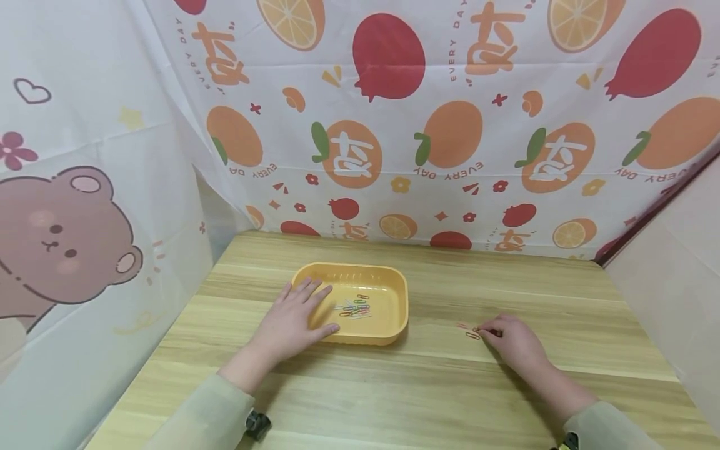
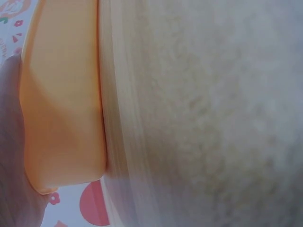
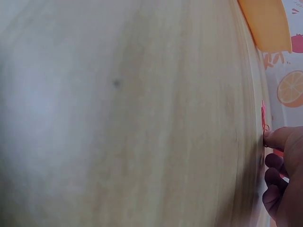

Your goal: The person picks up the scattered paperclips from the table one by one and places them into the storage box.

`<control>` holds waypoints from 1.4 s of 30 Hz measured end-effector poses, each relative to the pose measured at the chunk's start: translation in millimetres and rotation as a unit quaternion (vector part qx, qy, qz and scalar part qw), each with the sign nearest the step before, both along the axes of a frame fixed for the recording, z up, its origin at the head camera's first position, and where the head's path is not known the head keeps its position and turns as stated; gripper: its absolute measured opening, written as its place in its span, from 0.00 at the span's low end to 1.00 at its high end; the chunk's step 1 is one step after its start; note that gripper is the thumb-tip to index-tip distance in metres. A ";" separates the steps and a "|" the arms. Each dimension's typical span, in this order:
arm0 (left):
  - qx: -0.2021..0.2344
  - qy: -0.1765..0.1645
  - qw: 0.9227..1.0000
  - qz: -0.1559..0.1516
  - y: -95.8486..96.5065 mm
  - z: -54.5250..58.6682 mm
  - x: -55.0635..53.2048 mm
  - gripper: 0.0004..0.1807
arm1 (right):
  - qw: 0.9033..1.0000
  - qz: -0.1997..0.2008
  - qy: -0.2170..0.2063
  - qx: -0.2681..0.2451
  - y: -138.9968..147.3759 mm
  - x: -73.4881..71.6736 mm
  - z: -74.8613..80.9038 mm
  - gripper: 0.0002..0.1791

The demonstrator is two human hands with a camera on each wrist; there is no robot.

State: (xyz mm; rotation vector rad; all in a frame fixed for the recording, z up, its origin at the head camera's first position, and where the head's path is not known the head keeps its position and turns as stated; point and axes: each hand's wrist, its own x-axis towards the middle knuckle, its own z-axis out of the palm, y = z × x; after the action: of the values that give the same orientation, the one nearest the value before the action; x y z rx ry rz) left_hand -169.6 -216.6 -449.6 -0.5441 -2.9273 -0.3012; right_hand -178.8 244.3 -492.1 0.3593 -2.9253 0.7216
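Note:
My left hand (image 1: 289,322) lies spread over the left front corner of a yellow plastic tray (image 1: 396,312). Its fingers reach over the rim and its thumb extends along the front edge. A small heap of mixed-colour paper clips (image 1: 356,308) sits on the tray floor. To the right of the tray, my right hand (image 1: 520,344) touches the tabletop, thumb and forefinger pinching a red paper clip (image 3: 267,127). Close to those fingertips lie a few loose reddish paper clips (image 1: 471,335). In the left wrist view the tray's outer wall (image 2: 64,104) stands beside the hand.
Both hands work on a wood-grain table (image 1: 360,394). A fruit-print cloth (image 1: 394,156) hangs behind its far edge. Another cloth with a bear print (image 1: 67,237) hangs at the left, and a pale panel (image 1: 675,281) borders the right side.

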 end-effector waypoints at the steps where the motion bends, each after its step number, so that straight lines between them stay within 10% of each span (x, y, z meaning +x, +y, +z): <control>1: -0.002 -0.001 1.000 0.001 0.0 -0.4 -0.1 0.47 | 1.000 -0.001 0.000 0.000 0.0 0.0 -0.3 0.03; 42: -0.001 0.006 1.000 -0.001 0.6 -1.6 -0.3 0.47 | 0.998 -0.026 -0.011 -0.052 -5.1 -14.6 17.0 0.10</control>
State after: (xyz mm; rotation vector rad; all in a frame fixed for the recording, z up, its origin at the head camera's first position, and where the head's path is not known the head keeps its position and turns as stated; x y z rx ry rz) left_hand -169.9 -216.1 -451.2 -0.5479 -2.9161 -0.2955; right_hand -193.4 239.2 -475.0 0.2655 -2.8914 0.8720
